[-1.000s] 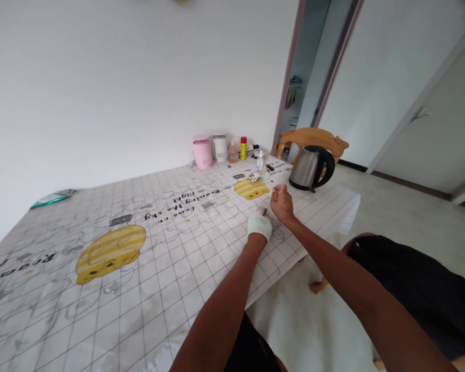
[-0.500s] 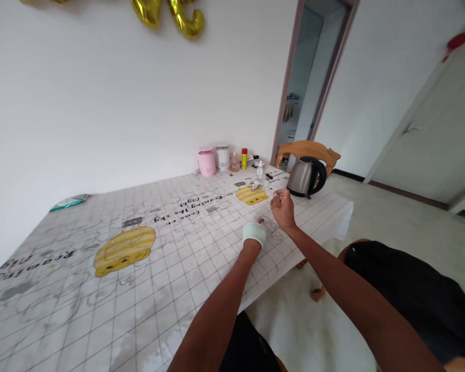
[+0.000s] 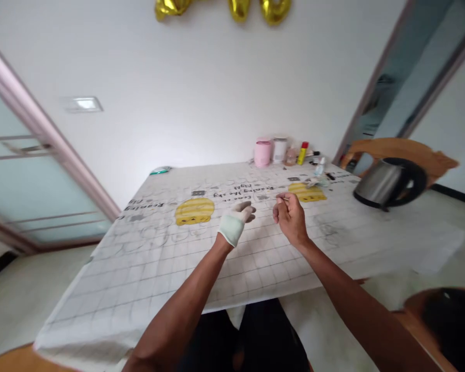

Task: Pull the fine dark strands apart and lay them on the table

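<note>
A white wall (image 3: 201,103) fills the upper middle of the frame. Below it, a table (image 3: 155,281) stretches across the center, under a white checked cloth with yellow cartoon prints. At the right, a wooden chair (image 3: 389,149) stands behind a steel kettle (image 3: 380,182) with a black handle.

Two hands reach in from the bottom toward the middle, apart from each other. The left hand (image 3: 236,223) is loosely open, its fingers slightly bent; the right hand (image 3: 291,221), bare, is half curled, thumb near the fingertips, and I cannot tell whether it pinches anything. The pale glove (image 3: 231,228) is on the left hand, just left of the right one. Beyond, right of center, sit a pink canister (image 3: 262,153) and a red-topped yellow can (image 3: 302,154).
</note>
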The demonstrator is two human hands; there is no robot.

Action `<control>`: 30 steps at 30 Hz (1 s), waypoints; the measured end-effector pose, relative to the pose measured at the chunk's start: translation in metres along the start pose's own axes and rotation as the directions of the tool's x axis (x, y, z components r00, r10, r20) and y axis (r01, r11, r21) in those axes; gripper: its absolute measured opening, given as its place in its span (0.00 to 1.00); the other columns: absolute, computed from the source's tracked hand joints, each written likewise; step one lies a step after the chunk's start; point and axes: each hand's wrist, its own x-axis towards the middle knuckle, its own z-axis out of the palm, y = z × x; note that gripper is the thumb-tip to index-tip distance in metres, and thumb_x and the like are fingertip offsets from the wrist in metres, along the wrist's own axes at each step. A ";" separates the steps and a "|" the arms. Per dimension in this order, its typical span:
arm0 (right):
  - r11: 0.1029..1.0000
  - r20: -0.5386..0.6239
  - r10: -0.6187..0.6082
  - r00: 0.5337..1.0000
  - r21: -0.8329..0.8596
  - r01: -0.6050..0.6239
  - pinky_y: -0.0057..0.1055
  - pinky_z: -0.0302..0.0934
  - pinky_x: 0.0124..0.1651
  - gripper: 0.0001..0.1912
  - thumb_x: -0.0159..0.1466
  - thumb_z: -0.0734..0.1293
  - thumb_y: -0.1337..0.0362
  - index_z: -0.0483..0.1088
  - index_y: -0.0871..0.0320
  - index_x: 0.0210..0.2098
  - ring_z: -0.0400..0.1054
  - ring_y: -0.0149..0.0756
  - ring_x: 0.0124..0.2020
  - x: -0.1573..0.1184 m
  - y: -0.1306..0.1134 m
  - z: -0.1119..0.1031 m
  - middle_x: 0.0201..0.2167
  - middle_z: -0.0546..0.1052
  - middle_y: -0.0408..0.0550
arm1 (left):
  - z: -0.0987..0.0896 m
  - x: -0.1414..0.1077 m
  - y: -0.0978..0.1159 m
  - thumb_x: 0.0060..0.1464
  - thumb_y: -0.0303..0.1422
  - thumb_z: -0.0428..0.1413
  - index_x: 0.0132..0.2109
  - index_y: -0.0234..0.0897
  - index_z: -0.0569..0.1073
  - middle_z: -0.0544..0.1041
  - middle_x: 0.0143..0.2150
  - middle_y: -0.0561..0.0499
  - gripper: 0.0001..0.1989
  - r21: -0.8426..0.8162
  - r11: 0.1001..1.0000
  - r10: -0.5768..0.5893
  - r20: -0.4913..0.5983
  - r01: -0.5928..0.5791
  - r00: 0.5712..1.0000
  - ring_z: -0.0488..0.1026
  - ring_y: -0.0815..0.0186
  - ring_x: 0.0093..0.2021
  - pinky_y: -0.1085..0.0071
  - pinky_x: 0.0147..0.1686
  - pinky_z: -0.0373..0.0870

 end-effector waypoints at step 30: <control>0.847 0.610 0.126 0.782 0.344 -0.405 0.26 0.52 0.19 0.15 0.69 0.68 0.52 0.69 0.53 0.49 0.60 0.28 0.17 0.033 -0.023 0.146 0.21 0.69 0.35 | -0.160 -0.020 -0.011 0.61 0.32 0.58 0.58 0.43 0.79 0.83 0.52 0.48 0.18 0.461 0.882 0.234 -0.250 -0.097 0.940 0.79 0.59 0.52 0.63 0.58 0.73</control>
